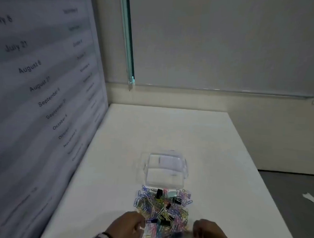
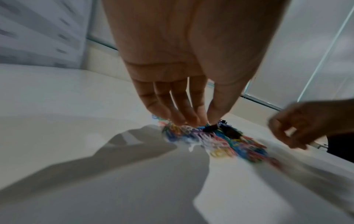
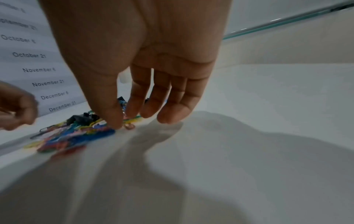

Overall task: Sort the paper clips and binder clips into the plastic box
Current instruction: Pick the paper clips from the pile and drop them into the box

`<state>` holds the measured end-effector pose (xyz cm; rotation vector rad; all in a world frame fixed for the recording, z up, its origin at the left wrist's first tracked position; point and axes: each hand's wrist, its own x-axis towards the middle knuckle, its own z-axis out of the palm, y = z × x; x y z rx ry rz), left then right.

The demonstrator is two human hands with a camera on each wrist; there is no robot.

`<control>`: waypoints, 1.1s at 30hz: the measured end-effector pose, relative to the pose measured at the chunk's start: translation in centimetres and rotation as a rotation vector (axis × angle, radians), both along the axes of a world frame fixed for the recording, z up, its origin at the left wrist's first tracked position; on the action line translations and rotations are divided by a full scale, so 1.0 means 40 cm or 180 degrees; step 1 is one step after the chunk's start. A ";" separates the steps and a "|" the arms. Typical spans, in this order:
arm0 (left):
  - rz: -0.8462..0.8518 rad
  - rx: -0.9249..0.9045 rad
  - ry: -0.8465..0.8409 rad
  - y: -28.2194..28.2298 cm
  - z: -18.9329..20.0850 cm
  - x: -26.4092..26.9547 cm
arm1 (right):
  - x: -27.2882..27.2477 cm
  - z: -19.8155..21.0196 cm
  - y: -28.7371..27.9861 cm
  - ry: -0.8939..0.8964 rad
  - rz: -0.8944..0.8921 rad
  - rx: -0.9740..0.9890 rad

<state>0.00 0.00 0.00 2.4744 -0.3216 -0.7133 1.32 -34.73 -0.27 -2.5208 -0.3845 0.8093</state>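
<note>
A clear plastic box (image 1: 164,170) stands open in the middle of the white table (image 1: 222,156). Just in front of it lies a pile of coloured paper clips (image 1: 160,209) mixed with black binder clips (image 1: 159,193). My left hand (image 2: 203,121) points down at the pile's near left edge, thumb and fingertips closing together on a few paper clips (image 2: 184,128). My right hand (image 3: 124,119) hangs over the pile's near right edge with loose fingers, its thumb tip touching the clips (image 3: 91,128). Both hands show at the bottom of the head view: left hand (image 1: 133,224), right hand (image 1: 207,231).
A board printed with dates (image 1: 37,97) stands along the table's left side. A beige wall and a glass panel edge (image 1: 127,41) rise behind. The table's right edge (image 1: 261,176) drops to a grey floor with a white scrap (image 1: 310,197).
</note>
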 end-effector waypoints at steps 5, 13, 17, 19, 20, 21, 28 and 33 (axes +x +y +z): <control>-0.0244 0.0133 -0.0333 -0.087 0.002 0.099 | 0.099 0.043 0.195 0.0002 -0.0088 -0.0037; 0.0097 0.0058 -0.0417 -0.107 -0.038 0.139 | 0.133 0.028 0.296 -0.0335 -0.0206 0.0197; 0.0251 -0.0141 -0.0500 -0.108 -0.046 0.135 | 0.134 0.026 0.343 -0.0268 -0.0091 0.0024; 0.0369 -0.0280 -0.0495 -0.108 -0.049 0.134 | 0.138 0.028 0.364 -0.0245 0.0013 -0.0144; 0.0380 -0.0308 -0.0505 -0.107 -0.052 0.134 | 0.139 0.027 0.371 -0.0251 0.0029 -0.0199; 0.0380 -0.0305 -0.0507 -0.107 -0.052 0.134 | 0.140 0.030 0.377 -0.0262 0.0042 -0.0263; 0.0253 -0.0178 -0.0463 -0.084 -0.023 0.158 | 0.171 0.055 0.380 -0.0440 -0.0025 -0.0400; 0.0444 -0.0417 -0.0245 -0.072 -0.010 0.177 | 0.170 0.051 0.371 -0.0427 0.0034 -0.0124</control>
